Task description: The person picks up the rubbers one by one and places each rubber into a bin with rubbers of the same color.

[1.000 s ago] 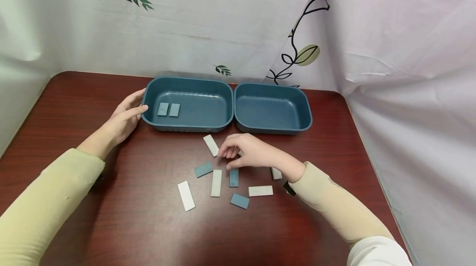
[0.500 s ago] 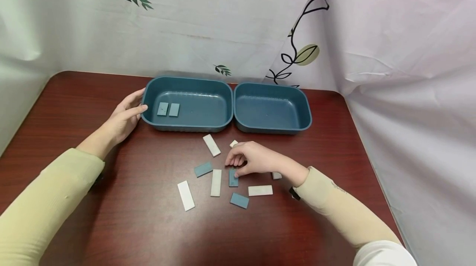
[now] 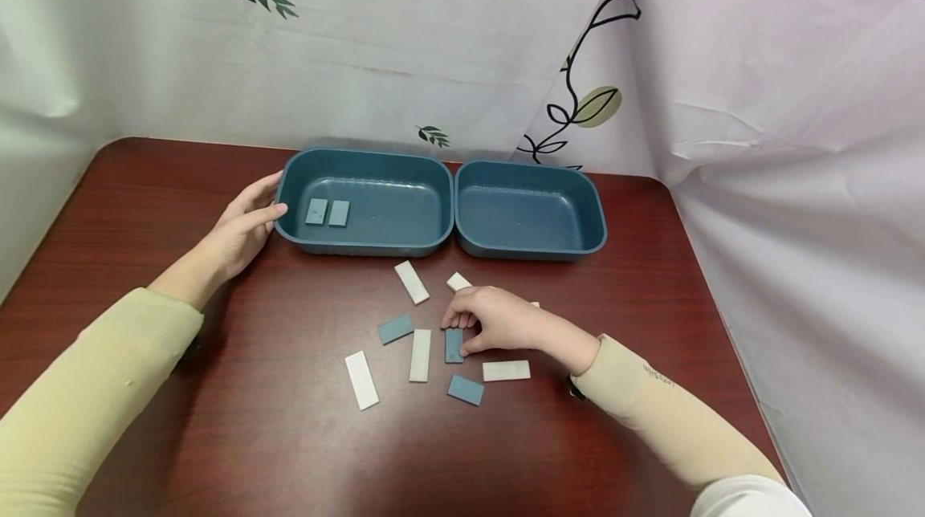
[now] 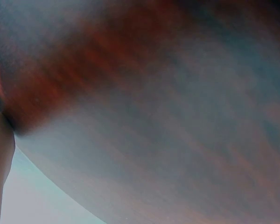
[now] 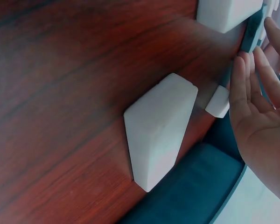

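My left hand (image 3: 246, 224) grips the left end of the left blue bin (image 3: 368, 246), thumb over the rim and fingers outside. Two small blue tiles (image 3: 338, 213) lie inside that bin. My right hand (image 3: 499, 320) is low over the table, its thumb and fingertips at the edges of a blue tile (image 3: 453, 346), which lies flat on the wood. In the right wrist view that blue tile (image 5: 255, 29) sits between thumb and fingers. Another blue tile (image 3: 396, 330) lies to its left and one more blue tile (image 3: 466, 390) nearer me. The left wrist view is blurred.
Several white blocks lie around the right hand, among them a white block (image 3: 412, 282) near the bins, a white block (image 3: 361, 380) at left and a white block (image 3: 506, 371) below the wrist. A second blue bin (image 3: 531, 252) adjoins the first. White cloth (image 3: 405, 43) hangs behind the table.
My right hand has moved down and slightly right onto the blue tile, uncovering a white block behind it. My left hand stays on the bin.
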A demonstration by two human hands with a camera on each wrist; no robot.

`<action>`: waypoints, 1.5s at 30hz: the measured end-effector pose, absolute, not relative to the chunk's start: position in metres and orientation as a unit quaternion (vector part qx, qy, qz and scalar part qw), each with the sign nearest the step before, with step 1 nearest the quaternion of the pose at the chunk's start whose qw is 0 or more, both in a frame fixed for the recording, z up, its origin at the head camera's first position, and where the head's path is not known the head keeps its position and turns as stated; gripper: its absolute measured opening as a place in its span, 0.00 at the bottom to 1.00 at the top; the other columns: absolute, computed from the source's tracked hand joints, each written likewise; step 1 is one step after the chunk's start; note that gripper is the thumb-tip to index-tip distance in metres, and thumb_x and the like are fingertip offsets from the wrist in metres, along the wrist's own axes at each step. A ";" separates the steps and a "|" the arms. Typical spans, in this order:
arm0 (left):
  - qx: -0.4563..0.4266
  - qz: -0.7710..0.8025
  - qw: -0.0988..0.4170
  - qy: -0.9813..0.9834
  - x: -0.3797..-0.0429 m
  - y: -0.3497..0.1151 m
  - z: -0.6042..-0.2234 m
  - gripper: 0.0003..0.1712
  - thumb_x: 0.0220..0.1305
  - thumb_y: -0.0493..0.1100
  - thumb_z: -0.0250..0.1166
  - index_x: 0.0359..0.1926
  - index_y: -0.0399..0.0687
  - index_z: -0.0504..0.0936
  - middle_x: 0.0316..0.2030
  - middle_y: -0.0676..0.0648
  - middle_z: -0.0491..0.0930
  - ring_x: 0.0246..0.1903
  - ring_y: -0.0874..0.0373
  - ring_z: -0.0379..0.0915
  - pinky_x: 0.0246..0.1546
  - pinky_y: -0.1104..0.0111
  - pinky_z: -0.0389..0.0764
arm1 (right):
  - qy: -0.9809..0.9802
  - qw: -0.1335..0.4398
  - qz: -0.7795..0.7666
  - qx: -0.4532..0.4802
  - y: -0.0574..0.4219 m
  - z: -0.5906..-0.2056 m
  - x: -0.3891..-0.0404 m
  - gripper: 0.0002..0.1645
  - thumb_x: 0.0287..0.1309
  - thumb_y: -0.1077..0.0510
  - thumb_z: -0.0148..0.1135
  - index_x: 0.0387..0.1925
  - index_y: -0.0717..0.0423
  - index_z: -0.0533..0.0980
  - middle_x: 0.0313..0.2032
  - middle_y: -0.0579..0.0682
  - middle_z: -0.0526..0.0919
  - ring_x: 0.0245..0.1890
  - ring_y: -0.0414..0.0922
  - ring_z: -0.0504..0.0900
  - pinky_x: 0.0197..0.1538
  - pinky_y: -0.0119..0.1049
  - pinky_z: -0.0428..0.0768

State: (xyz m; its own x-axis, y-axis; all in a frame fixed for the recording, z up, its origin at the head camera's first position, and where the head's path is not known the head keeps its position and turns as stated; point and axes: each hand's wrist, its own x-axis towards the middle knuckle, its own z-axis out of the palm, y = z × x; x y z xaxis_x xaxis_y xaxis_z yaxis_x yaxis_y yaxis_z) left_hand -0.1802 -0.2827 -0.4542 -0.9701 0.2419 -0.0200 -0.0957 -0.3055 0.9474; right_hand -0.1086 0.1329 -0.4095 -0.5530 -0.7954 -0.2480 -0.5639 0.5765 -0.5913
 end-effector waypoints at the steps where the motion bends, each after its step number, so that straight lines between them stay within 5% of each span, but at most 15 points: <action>1: 0.064 0.805 0.105 0.580 -0.180 -0.283 -0.455 0.31 0.79 0.31 0.54 0.78 0.52 0.63 0.68 0.60 0.69 0.65 0.73 0.69 0.62 0.82 0.71 | 0.853 0.250 -0.224 -0.399 0.132 -0.410 -0.108 0.20 0.54 0.62 0.83 0.49 0.54 0.85 0.43 0.47 0.84 0.42 0.40 0.83 0.48 0.26 0.83; 19: 0.060 0.802 0.104 0.585 -0.181 -0.283 -0.455 0.33 0.79 0.32 0.55 0.80 0.51 0.61 0.69 0.60 0.68 0.66 0.72 0.68 0.62 0.82 0.71 | 0.869 0.218 -0.188 -0.402 0.130 -0.412 -0.102 0.20 0.53 0.59 0.84 0.47 0.52 0.84 0.41 0.45 0.83 0.40 0.38 0.81 0.46 0.27 0.81; 45: 0.058 0.807 0.101 0.579 -0.180 -0.283 -0.454 0.28 0.79 0.31 0.54 0.74 0.56 0.67 0.67 0.61 0.71 0.64 0.71 0.70 0.62 0.81 0.70 | 0.828 0.271 -0.297 -0.391 0.132 -0.393 -0.121 0.12 0.60 0.63 0.79 0.44 0.55 0.84 0.38 0.48 0.86 0.35 0.31 0.81 0.44 0.26 0.85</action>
State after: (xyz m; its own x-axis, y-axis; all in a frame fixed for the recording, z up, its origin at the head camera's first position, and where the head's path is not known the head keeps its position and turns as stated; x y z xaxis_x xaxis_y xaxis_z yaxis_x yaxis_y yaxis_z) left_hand -0.1796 -0.2831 -0.4544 -0.9727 0.2307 -0.0240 -0.0967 -0.3094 0.9460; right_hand -0.1207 0.1316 -0.3925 -0.5461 -0.8092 -0.2167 -0.4867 0.5170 -0.7042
